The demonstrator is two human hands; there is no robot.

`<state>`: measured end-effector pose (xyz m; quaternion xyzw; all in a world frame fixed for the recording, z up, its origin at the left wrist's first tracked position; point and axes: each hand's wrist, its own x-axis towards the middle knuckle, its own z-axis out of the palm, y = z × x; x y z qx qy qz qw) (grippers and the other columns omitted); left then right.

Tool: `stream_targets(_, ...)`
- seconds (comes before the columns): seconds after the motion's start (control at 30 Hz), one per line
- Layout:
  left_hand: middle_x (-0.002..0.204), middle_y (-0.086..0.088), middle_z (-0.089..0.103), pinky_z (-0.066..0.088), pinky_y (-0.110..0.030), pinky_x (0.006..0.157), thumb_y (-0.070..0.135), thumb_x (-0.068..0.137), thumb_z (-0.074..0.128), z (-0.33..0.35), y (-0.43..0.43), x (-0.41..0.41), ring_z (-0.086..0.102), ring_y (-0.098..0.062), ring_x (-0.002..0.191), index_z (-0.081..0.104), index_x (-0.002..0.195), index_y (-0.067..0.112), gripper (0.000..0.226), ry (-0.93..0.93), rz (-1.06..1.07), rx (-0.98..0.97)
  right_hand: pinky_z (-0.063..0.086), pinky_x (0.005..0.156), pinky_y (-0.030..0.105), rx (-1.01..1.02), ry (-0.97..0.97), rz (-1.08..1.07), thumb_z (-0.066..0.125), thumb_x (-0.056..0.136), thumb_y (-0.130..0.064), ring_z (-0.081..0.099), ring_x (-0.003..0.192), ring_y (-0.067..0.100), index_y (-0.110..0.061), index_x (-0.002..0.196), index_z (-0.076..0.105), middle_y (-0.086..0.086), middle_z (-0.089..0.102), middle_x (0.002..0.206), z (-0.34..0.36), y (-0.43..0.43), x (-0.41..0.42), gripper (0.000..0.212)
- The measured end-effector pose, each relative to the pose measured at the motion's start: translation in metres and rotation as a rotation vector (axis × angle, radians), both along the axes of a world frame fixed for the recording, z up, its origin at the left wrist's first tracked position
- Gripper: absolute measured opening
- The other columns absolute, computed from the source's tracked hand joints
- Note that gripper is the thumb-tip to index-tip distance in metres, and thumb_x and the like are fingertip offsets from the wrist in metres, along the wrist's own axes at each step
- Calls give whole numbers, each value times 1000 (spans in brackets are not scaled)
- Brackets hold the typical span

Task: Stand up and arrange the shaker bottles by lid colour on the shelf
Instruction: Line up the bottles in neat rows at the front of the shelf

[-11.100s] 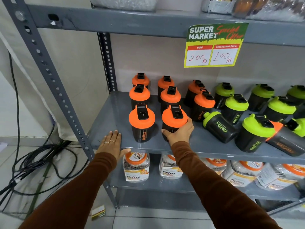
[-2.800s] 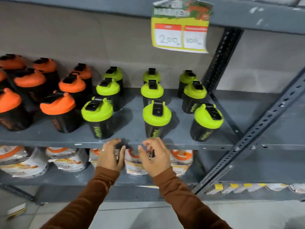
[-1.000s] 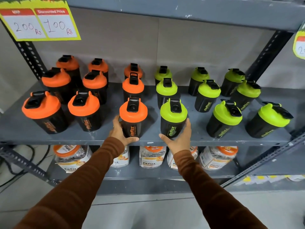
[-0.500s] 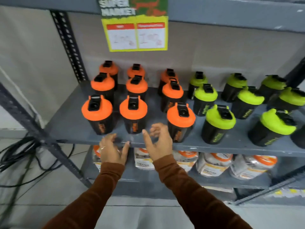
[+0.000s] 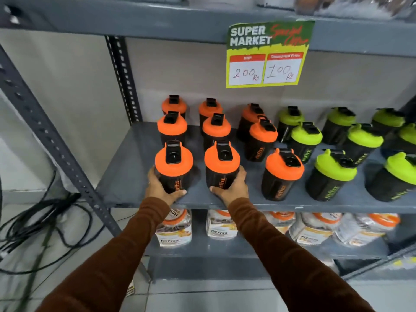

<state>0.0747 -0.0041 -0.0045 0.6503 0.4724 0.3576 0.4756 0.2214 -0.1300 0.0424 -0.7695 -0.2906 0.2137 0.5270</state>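
Note:
Black shaker bottles stand upright on a grey metal shelf (image 5: 126,176), several with orange lids on the left and several with green lids (image 5: 335,167) on the right. My left hand (image 5: 161,188) grips the front-left orange-lid bottle (image 5: 173,163) near its base. My right hand (image 5: 233,188) grips the orange-lid bottle beside it (image 5: 221,163). A third front-row orange-lid bottle (image 5: 283,170) stands free to the right. The far-right green bottles run out of view.
A price sign (image 5: 267,55) hangs from the shelf above. Jars with orange lids (image 5: 174,230) fill the shelf below. Slotted grey uprights (image 5: 56,140) frame the left side. Black cables (image 5: 33,224) lie on the floor at the left.
Half a second ago both hands hovered open at the shelf's front edge. Now each hand is closed around a front-row orange-lid bottle. The view has shifted left.

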Motion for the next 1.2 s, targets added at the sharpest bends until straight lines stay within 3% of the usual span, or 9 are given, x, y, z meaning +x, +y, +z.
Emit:
stream_targets(0.23, 132, -18, 47, 37, -50, 105, 4, 53, 85, 1, 1, -17, 46, -33, 121, 24, 131, 7, 99, 62, -138, 68, 36, 106, 37, 20, -10, -17, 83, 58, -1, 46, 124, 29, -10, 132, 26, 16, 47, 134, -7, -12, -12, 93)
stream_targets(0.37, 136, -16, 44, 34, -52, 106, 3, 57, 82, 3, 0, -23, 42, -33, 124, 23, 134, 12, 97, 68, -188, 82, 34, 107, 38, -36, -4, 48, 78, 63, 3, 42, 128, 30, -10, 136, 20, 15, 44, 138, -2, -17, -12, 94)
stream_targets(0.6, 135, -15, 47, 36, -56, 104, 6, 60, 80, 4, 3, -29, 45, -34, 122, 26, 132, 16, 90, 110, -230, 54, 40, 105, 43, -134, -27, 34, 82, 62, -5, 49, 122, 33, -9, 129, 29, 16, 52, 131, -3, -19, -9, 85)
stream_targets(1.2, 135, -14, 47, 37, -56, 103, 14, 64, 79, 5, 2, -34, 45, -35, 123, 27, 132, 18, 86, 179, -248, 81, 37, 107, 43, -148, -40, 52, 80, 64, -6, 46, 125, 32, -12, 133, 27, 14, 50, 135, -8, -16, -6, 87)
